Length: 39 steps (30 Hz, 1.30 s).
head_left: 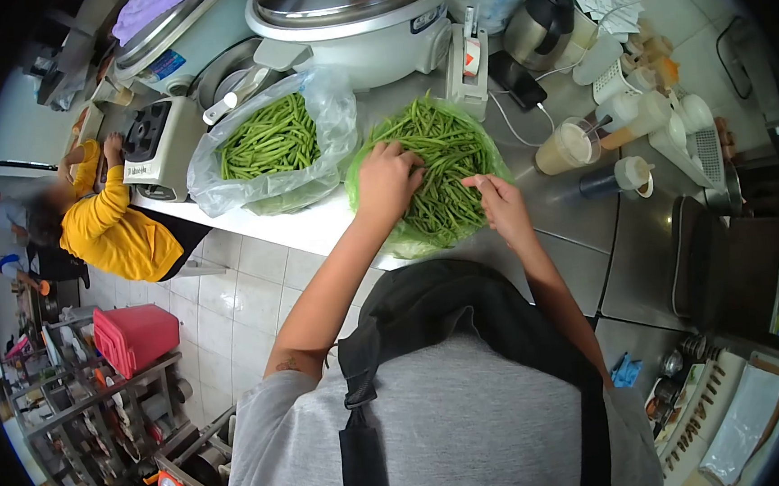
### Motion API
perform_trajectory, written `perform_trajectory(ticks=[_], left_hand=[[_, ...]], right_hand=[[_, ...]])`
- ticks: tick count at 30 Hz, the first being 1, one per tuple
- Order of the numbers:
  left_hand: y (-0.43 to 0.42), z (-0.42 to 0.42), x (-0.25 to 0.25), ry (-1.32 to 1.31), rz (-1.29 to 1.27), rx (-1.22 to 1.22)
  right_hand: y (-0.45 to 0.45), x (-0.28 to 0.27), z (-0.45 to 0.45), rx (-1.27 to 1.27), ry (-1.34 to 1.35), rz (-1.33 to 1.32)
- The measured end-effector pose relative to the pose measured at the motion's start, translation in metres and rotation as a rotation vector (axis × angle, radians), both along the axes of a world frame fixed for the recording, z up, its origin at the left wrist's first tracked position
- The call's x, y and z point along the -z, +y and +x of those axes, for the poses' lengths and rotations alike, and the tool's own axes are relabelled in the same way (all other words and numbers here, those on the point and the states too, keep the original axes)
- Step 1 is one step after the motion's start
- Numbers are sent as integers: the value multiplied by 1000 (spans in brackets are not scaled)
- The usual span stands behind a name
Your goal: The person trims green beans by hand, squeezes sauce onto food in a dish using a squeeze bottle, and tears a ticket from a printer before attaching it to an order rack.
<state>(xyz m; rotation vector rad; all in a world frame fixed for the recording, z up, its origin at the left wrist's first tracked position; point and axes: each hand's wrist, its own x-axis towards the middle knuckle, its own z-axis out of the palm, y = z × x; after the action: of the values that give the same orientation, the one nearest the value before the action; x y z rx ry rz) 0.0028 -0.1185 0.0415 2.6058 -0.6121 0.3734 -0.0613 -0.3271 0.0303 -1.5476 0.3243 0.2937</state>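
A green plastic bag (497, 152) full of long green beans (443, 162) lies open on the counter in front of me. My left hand (388, 182) rests on the beans at the bag's left side, its fingers curled down onto them. At the right side of the pile is my right hand (501, 204), thumb and fingers pinched together. Whatever sits in that pinch is too small to make out. Left of the green bag stands a clear plastic bag (331, 112) holding cut green bean pieces (269, 141).
Behind the bags stand a large rice cooker (352, 29) and a blender base (158, 142). To the right are a phone (517, 80) on a cable, a cup (567, 147) of pale liquid and a dark sauce bottle (615, 177). A person in yellow (122, 230) works at the left.
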Motion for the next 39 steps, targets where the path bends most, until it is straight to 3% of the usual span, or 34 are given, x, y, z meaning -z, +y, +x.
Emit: perform_trajectory(ticks=[2, 4, 6, 9, 12, 21, 24, 27, 31, 34, 39], left_hand=[[2, 0, -5, -6, -46, 0], [8, -2, -15, 0, -96, -17], [13, -4, -28, 11, -119, -8], [18, -7, -42, 12, -139, 9], [20, -9, -50, 10, -140, 34], [27, -15, -52, 11, -173, 129], [20, -25, -54, 58, -265, 197], [14, -35, -50, 84, -351, 214], [4, -50, -33, 249, -504, 123], [-8, -66, -23, 660, -753, 101], [-11, -62, -7, 840, -1138, -10]], right_hand=[[0, 13, 4, 98, -360, -235], [-4, 15, 4, 124, -470, -433], [-4, -22, 1, 74, -330, -589], [-1, -35, 6, -4, -358, -620], [3, -26, 13, -47, -516, -481], [10, -52, -1, -422, -223, -136], [17, -54, -7, -354, -245, -69], [16, -47, -9, -279, -114, 191], [23, -36, -17, -136, -150, 273], [28, -27, -20, -27, -201, 276], [27, -26, -18, 71, -102, 411]])
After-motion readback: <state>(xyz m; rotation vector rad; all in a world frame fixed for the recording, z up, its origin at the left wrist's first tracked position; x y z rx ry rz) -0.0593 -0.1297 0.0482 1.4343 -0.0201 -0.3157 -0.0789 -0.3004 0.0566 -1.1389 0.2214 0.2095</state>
